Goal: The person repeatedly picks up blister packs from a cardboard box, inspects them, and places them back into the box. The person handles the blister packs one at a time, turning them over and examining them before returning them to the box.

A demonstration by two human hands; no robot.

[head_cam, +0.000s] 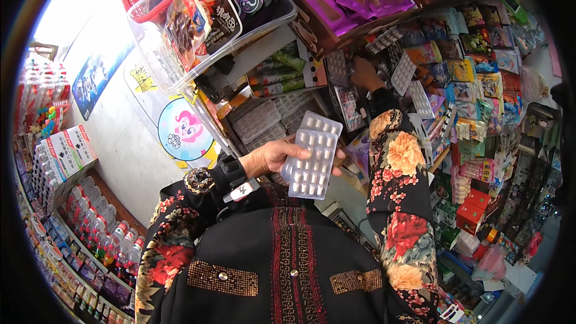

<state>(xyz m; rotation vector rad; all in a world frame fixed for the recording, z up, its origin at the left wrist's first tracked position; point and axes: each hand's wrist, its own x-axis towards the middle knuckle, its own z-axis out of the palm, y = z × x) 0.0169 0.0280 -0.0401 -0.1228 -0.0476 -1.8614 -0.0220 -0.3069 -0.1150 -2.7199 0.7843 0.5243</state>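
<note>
Several clear blister packs of white pieces are stacked in my left hand, thumb on top, in front of my chest. My right hand reaches among goods at the upper right; its fingers are partly hidden, so its hold cannot be told. Beside it stands a grey blister pack, with another blister pack above and a loose one to the right. One more blister pack lies lower. Flat blister packs fill a compartment beyond my left hand.
A clear plastic bin with packaged snacks rises at the upper left, next to a box of purple packets. Green packets sit below it. Small colourful packets crowd the right side. Bottles and a white carton stand left.
</note>
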